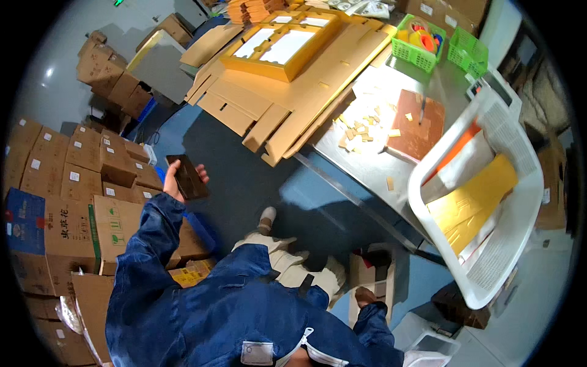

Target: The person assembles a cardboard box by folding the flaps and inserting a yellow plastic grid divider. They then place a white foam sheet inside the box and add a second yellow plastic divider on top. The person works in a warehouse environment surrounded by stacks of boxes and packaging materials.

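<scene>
Left hand holds a dark phone, long axis slanting down-right.

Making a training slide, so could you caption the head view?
Left hand holding a dark, phone-like slab near stacked cartons, with flat cardboard and a metal table to the right.

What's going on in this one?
The person's left hand holds a dark, flat, phone-like object out to the side, away from the metal table. The right hand is low, near a pale boxy item; whether it grips anything is unclear. A yellow box with white panels lies on flat cardboard; a white basket holds yellow pieces.
</scene>
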Motion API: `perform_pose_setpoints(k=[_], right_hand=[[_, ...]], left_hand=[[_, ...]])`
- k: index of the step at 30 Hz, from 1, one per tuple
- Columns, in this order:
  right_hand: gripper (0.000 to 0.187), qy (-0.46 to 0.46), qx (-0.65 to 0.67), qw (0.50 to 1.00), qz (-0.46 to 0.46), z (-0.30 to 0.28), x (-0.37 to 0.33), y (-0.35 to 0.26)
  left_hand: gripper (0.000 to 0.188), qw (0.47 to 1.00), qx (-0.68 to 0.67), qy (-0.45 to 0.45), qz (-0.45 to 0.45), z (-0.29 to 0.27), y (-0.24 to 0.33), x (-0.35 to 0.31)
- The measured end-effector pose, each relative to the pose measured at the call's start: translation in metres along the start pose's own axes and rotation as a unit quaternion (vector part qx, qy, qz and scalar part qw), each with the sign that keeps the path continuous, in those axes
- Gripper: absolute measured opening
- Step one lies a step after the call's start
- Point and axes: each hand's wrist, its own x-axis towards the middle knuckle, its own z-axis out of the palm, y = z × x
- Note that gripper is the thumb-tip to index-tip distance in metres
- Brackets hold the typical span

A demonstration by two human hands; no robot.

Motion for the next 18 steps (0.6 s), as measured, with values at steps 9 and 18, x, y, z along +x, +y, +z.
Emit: perform_pose_setpoints(k=[9,18], right_hand=[[0.029,-0.029,0.383,0.906,-0.181,-0.155,-0.032,-0.311],[0.036,0.013,0.278,0.96,-0.032,-0.121,0.075,-0.457]], left_hand=[[0.054,0.975,-0.207,0.048,0.061,-0.06,0.2,0.295],[0.047,0.969,-0.24,0.043,0.046,-0.047,0.259,0.609]])
